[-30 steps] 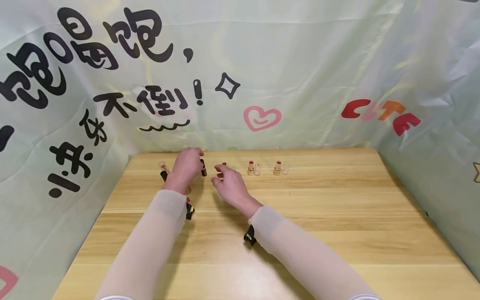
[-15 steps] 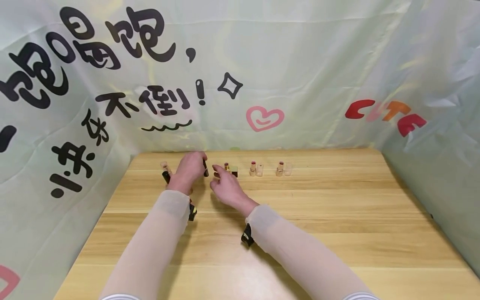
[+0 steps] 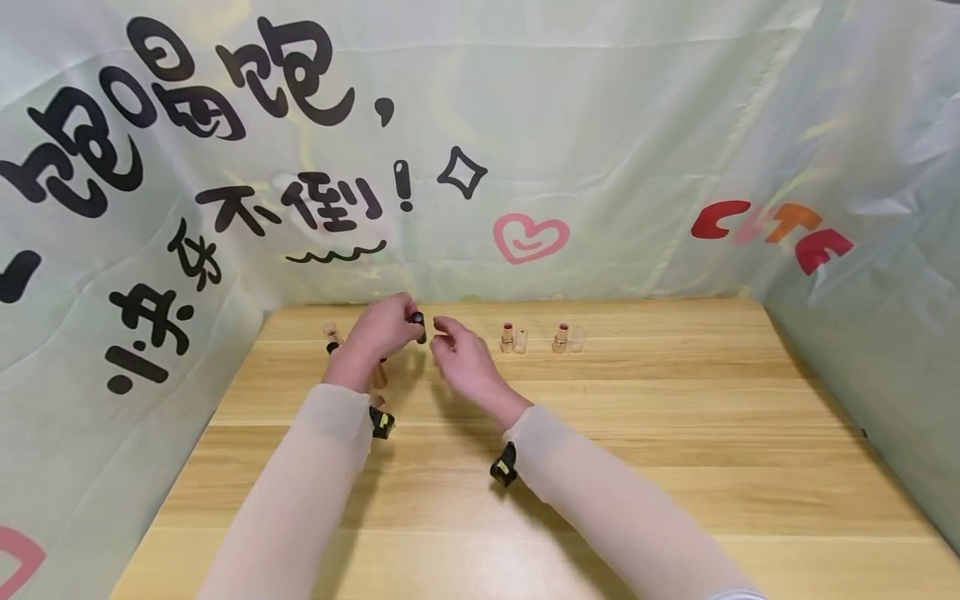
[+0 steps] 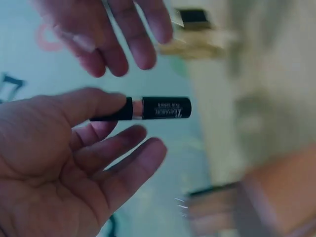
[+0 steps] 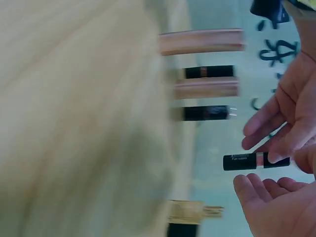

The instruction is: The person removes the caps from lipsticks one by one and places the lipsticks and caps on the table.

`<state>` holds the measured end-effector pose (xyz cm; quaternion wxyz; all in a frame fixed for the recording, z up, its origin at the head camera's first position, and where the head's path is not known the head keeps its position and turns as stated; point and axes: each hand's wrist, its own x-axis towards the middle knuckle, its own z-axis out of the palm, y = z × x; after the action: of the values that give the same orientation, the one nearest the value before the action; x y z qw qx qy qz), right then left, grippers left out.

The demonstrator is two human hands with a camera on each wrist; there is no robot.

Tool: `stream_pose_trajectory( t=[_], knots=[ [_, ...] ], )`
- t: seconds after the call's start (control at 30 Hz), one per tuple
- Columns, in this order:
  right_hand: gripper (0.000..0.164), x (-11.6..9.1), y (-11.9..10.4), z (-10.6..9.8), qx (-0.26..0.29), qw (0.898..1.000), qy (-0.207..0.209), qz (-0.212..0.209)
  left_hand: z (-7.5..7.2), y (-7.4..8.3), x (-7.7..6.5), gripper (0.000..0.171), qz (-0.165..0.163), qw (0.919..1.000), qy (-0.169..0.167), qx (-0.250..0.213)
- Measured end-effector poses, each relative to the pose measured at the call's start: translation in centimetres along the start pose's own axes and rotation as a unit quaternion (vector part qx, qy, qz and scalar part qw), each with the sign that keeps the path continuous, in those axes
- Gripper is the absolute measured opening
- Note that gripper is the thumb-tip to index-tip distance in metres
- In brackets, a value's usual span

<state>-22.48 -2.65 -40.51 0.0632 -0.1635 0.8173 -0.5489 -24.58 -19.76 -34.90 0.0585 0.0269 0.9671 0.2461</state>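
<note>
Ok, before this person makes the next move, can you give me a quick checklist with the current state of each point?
1. Left hand has a grip on the black tube: ok, pinched by thumb and fingers.
2. Black tube lifted off the table: ok, held above it.
3. Right hand free: ok, it holds nothing and is close to the tube.
4. Black tube fully closed: cannot tell; a pinkish band shows between its two black parts.
5. Two rose-gold lipsticks capped: not ok, clear caps stand beside them.
6. Gold lipstick visible from the head: not ok, hidden behind the right hand.
</note>
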Motion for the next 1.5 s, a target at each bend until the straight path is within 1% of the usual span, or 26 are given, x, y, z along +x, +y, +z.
stream_pose_trajectory(
  t=[0.13, 0.2, 0.27, 0.33, 0.47, 0.57, 0.67, 0.73, 0.8, 0.87, 0.97, 1.07, 1.2, 1.37, 1.47, 1.5],
  knots=[
    [0.044, -0.9, -1.0, -2.2, 0.062, 0.997, 0.037, -0.004, -0.5, 2.2, -1.4, 0.021, 0.030, 0.9982, -0.003, -0.052],
    [0.042, -1.4, -1.3, -3.2, 0.095, 0.994, 0.044, -0.008, -0.5, 3.4, -2.2, 0.024, 0.038, 0.9965, -0.006, -0.074],
    [0.042, -2.0, -1.3, -4.1, 0.116, 0.992, 0.045, -0.012, -0.1, 4.4, -3.0, 0.024, 0.047, 0.9953, -0.006, -0.084],
    [0.041, -2.6, -1.2, -4.8, 0.116, 0.992, 0.047, -0.014, 0.6, 5.2, -3.6, 0.023, 0.056, 0.9944, -0.003, -0.090],
    [0.035, -3.6, -0.5, -5.7, 0.084, 0.995, 0.049, -0.011, 2.6, 6.1, -4.6, 0.021, 0.070, 0.9921, 0.014, -0.103],
    [0.028, -4.1, 0.3, -6.1, 0.054, 0.997, 0.049, 0.000, 4.6, 6.3, -4.9, 0.024, 0.075, 0.9893, 0.035, -0.120],
    [0.022, -4.5, 1.2, -6.4, 0.036, 0.998, 0.053, 0.015, 6.9, 6.2, -5.1, 0.031, 0.073, 0.9846, 0.047, -0.152],
    [0.020, -4.8, 1.9, -6.5, 0.032, 0.997, 0.059, 0.023, 8.2, 5.9, -5.1, 0.036, 0.066, 0.9800, 0.044, -0.182],
    [0.020, -5.1, 2.5, -6.6, 0.033, 0.997, 0.064, 0.027, 9.3, 5.7, -5.3, 0.039, 0.058, 0.9748, 0.030, -0.213],
    [0.022, -5.4, 3.0, -6.8, 0.039, 0.997, 0.066, 0.029, 10.1, 5.4, -5.4, 0.039, 0.053, 0.9722, 0.017, -0.227],
    [0.027, -5.7, 3.5, -7.2, 0.049, 0.997, 0.062, 0.025, 10.9, 5.1, -5.5, 0.037, 0.051, 0.9714, 0.001, -0.232],
    [0.031, -5.9, 3.8, -7.5, 0.062, 0.996, 0.054, 0.023, 11.5, 4.8, -5.5, 0.034, 0.059, 0.9717, -0.001, -0.229],
    [0.033, -6.0, 4.1, -7.7, 0.060, 0.997, 0.046, 0.023, 12.0, 4.8, -5.6, 0.033, 0.063, 0.9699, 0.002, -0.235],
    [0.026, -6.1, 4.2, -7.8, 0.034, 0.998, 0.053, 0.014, 12.4, 5.1, -5.6, 0.032, 0.061, 0.9651, 0.018, -0.254],
    [0.022, -6.1, 4.3, -7.8, 0.031, 0.998, 0.059, 0.011, 12.7, 5.3, -5.6, 0.028, 0.059, 0.9619, 0.030, -0.265],
    [0.023, -6.1, 4.4, -7.8, 0.030, 0.998, 0.058, 0.010, 12.8, 5.3, -5.6, 0.027, 0.057, 0.9620, 0.034, -0.265]
  ],
)
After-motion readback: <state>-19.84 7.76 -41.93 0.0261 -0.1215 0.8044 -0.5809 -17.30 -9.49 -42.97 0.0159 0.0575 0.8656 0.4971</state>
